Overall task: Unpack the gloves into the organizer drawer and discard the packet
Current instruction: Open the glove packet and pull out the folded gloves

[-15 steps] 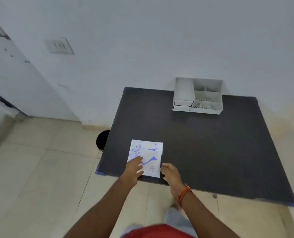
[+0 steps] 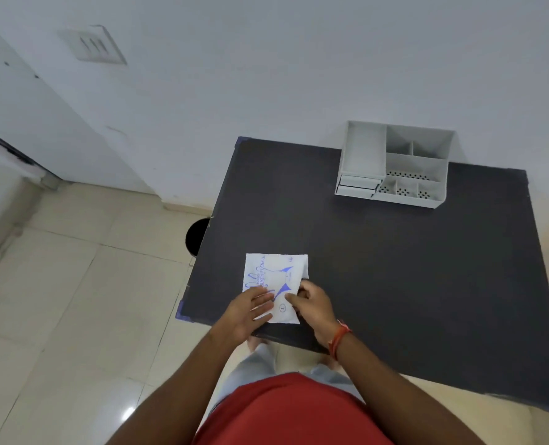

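Shifting onto packet [image 2: 275, 272], right hand [image 2: 314, 305] pinching

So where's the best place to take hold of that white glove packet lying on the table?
At its right edge, coming in from the right. The glove packet lies flat on the dark table, so only a thin edge offers a pinch. The right hand seems to pinch there, while the left hand presses the near-left part flat to steady it.
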